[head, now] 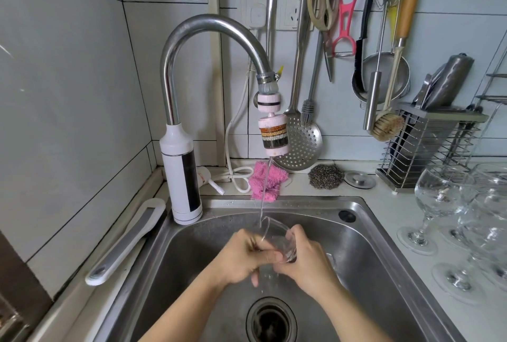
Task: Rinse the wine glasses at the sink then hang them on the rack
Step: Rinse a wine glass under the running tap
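Both hands meet over the sink [367,242], clamped on one wine glass [276,235]. The left hand [240,256] wraps the bowl from the left, and the right hand [308,262] grips it from the right with fingers curled over the far side. The glass is tilted, its long axis slanting from lower right to upper left, with the open mouth pointing up and back toward the tap [208,25]. A thin stream of water [264,199] falls onto its rim. The stem is hidden behind the hands. More wine glasses [439,199] stand upright on the counter [384,204] to the right.
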